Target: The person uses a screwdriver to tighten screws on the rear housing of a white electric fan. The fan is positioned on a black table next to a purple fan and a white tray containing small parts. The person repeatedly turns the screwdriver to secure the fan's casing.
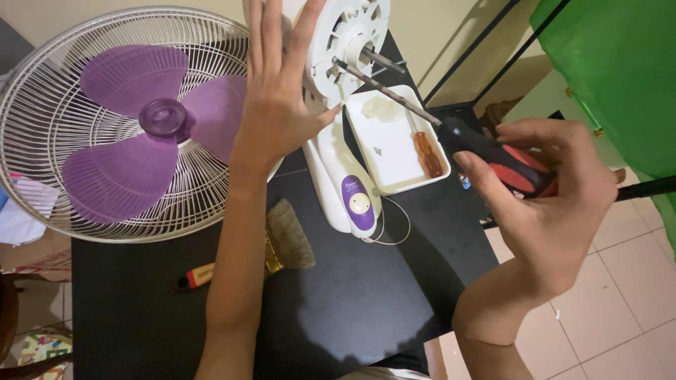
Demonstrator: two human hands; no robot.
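My right hand (546, 204) grips a screwdriver with a black and red handle (503, 160). Its long shaft (387, 93) runs up-left, and the tip touches the white fan motor housing (348, 35) beside the bare motor spindle (384, 60). My left hand (278, 91) is raised with fingers spread flat, resting against the left side of that housing. The fan's white body with its purple control knob panel (358, 200) lies on the black table (352, 302) below the housing.
A white wire fan guard (42, 112) holding purple blades (162, 116) lies at the left. A white tray (391, 151) holds an orange-handled screwdriver (428, 153) and small parts. A paintbrush (282, 243) lies mid-table. Green cloth (620, 63) hangs at right above tiled floor.
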